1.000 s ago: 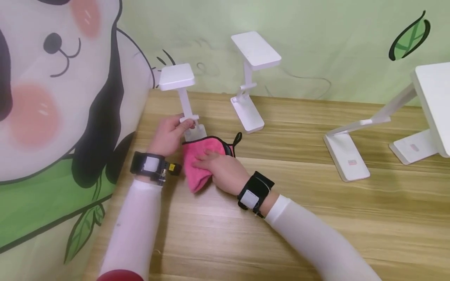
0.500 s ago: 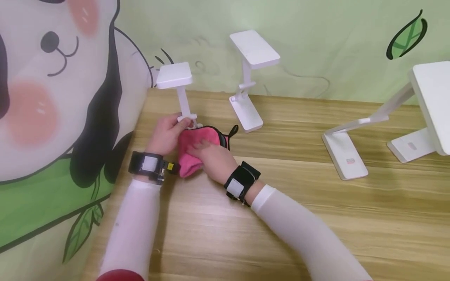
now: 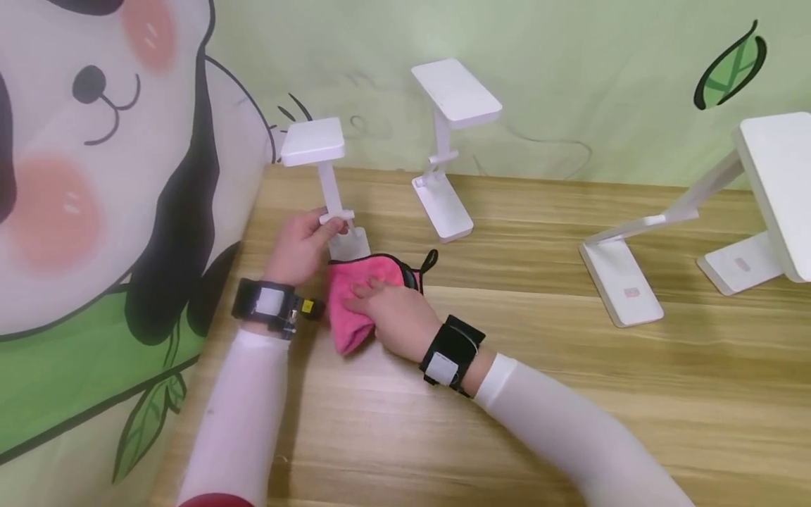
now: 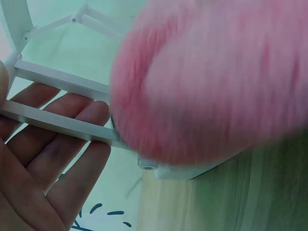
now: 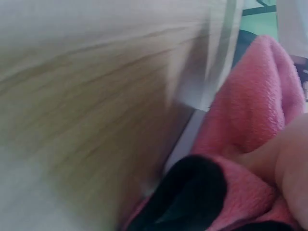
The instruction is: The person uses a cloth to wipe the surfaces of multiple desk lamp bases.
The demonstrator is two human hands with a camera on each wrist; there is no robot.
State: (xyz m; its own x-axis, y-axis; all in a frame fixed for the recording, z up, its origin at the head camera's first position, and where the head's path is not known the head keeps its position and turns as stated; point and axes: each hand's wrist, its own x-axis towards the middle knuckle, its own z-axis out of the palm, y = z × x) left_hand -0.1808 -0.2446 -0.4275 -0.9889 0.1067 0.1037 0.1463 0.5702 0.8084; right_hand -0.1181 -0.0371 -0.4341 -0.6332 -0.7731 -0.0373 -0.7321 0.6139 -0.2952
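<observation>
1. Here at the left of the wooden surface (image 3: 545, 303), the small white lamp (image 3: 329, 184) stands upright, its base (image 3: 348, 244) half hidden under a pink cloth (image 3: 347, 285).
2. Left grip (image 3: 298, 246) is closed round the lamp's lower joint, fingers behind the twin rails (image 4: 53, 121); the thumb barely shows at the edge of the left wrist view.
3. Right grip (image 3: 402, 317) lies on the cloth, fingers fairly straight and pressing down; whether anything pinches beneath, I can't tell.
4. Judging the lamp: light, stiff, probably smooth plastic that could skid or tip under pressure. That low hold looks right; the flat lamp head (image 3: 313, 141) would likely swing on its joint.
5. And the cloth? Soft, plush, floppy, surely unbreakable: best held flat-handed near the middle, its black loop (image 3: 429, 260) handy for lifting.
</observation>
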